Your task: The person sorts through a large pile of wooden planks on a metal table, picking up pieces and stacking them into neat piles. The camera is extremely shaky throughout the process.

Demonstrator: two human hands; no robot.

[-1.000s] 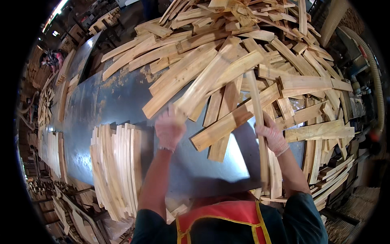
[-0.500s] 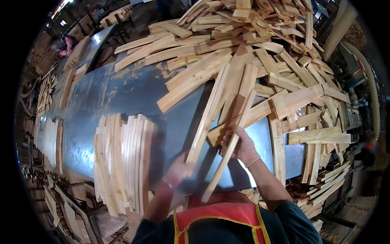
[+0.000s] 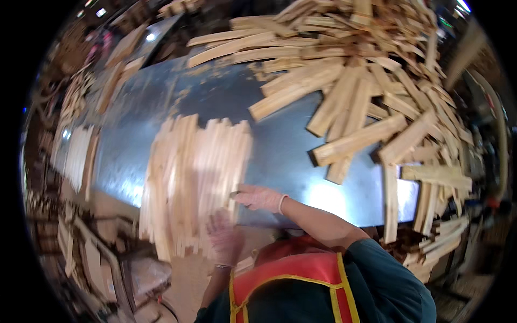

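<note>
A row of pale wooden strips [image 3: 183, 177] stands side by side on the dark metal table [image 3: 285, 177], left of the middle. My right hand [image 3: 261, 198], in a pale pink glove, reaches left to the row's right side, its fingers closed on the outermost wooden strip [image 3: 240, 156]. My left hand [image 3: 223, 237], gloved too, lies at the near ends of the strips, with its fingers stretched out and apart. Its fingertips rest against the strips, and I see nothing held in it.
A large heap of loose boards [image 3: 350, 48] covers the far right of the table, and several boards [image 3: 361, 140] stick out toward me. Another bundle of strips [image 3: 79, 156] stands at the left edge. A ribbed hose [image 3: 501, 124] hangs at the far right.
Both hands have moved left from the loose boards, where each held a strip, to the row. The row now reaches further right in view. The view has shifted too.
</note>
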